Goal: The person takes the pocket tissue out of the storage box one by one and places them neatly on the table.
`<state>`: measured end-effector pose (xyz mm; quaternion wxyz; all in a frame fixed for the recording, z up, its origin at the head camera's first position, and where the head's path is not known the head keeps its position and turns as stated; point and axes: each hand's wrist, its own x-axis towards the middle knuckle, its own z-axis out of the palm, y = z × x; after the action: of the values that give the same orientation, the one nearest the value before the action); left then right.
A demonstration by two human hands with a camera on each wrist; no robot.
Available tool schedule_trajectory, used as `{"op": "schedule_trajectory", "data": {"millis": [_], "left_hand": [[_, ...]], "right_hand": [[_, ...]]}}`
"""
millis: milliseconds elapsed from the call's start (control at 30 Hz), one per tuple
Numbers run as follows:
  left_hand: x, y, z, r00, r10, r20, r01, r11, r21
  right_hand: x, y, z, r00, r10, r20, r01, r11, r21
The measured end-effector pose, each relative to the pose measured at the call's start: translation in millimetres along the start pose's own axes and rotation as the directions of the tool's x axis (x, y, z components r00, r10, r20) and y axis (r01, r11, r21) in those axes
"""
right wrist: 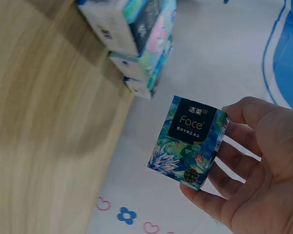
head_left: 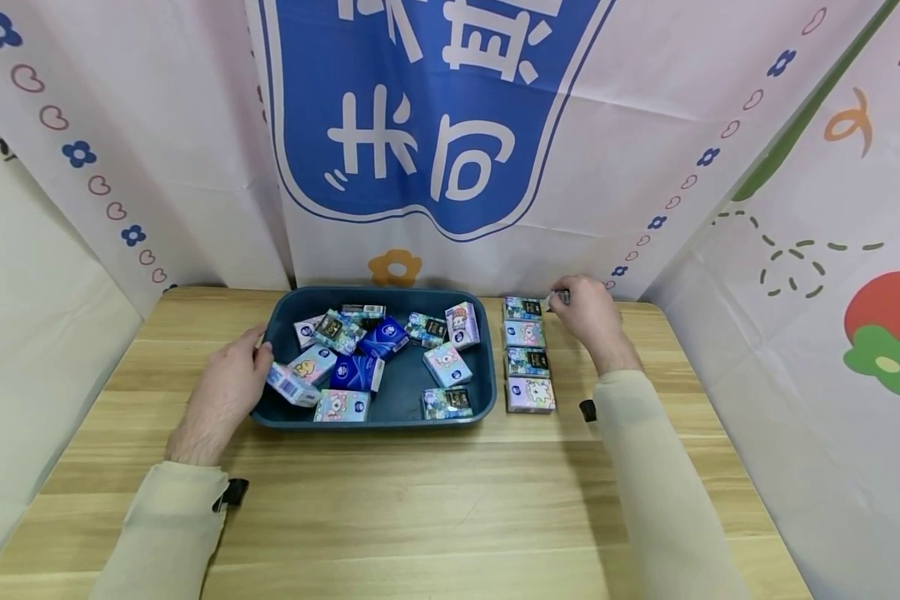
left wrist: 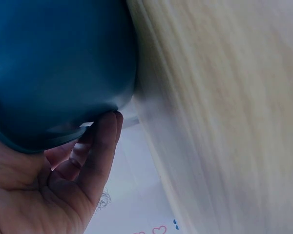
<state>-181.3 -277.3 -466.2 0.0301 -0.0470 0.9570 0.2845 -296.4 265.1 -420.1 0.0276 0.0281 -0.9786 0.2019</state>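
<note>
My left hand [head_left: 225, 387] grips the left rim of the dark blue tray [head_left: 401, 398], its fingers outside against the wall in the left wrist view. Small tissue packs lie jumbled in the tray; a pale tissue pack [head_left: 292, 385] leans beside my left thumb. My right hand [head_left: 588, 312] pinches a blue-green floral tissue pack [right wrist: 189, 141] with a black label reading "Face", between thumb and fingers. It is just right of the far end of a column of packs on the table, made up of floral packs [head_left: 527, 362] and cartoon packs [head_left: 530, 395].
The wooden table [head_left: 420, 508] carries the tray left of the column. A white printed cloth [head_left: 195, 167] hangs behind the table's far edge, and another printed wall [head_left: 810, 333] stands to the right. Dark bands [head_left: 231, 493] sit on the wrists.
</note>
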Motion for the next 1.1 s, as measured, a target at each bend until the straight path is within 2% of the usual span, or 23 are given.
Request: {"op": "schedule_trajectory", "data": {"millis": [333, 533, 933, 1100], "left_hand": [[0.0, 0.4, 0.3, 1.000, 0.011, -0.007, -0.011, 1.000, -0.001], [0.4, 0.5, 0.5, 1.000, 0.001, -0.001, -0.001, 1.000, 0.000], [-0.1, 1.3, 1.3, 1.000, 0.010, -0.017, -0.010, 1.000, 0.004], [-0.1, 0.9, 1.3, 1.000, 0.009, -0.016, -0.009, 1.000, 0.002]], "right_hand": [[15.6, 12.7, 12.5, 0.999, 0.049, 0.017, -0.049, 0.998, 0.027], [24.4, 16.8, 18.9, 0.994, 0.084, 0.068, -0.089, 0.993, 0.076], [28.9, 28.5, 34.3, 0.993, 0.072, 0.092, -0.083, 0.989, 0.121], [27.8, 30.4, 37.3, 0.992, 0.055, 0.111, -0.065, 0.994, 0.086]]}}
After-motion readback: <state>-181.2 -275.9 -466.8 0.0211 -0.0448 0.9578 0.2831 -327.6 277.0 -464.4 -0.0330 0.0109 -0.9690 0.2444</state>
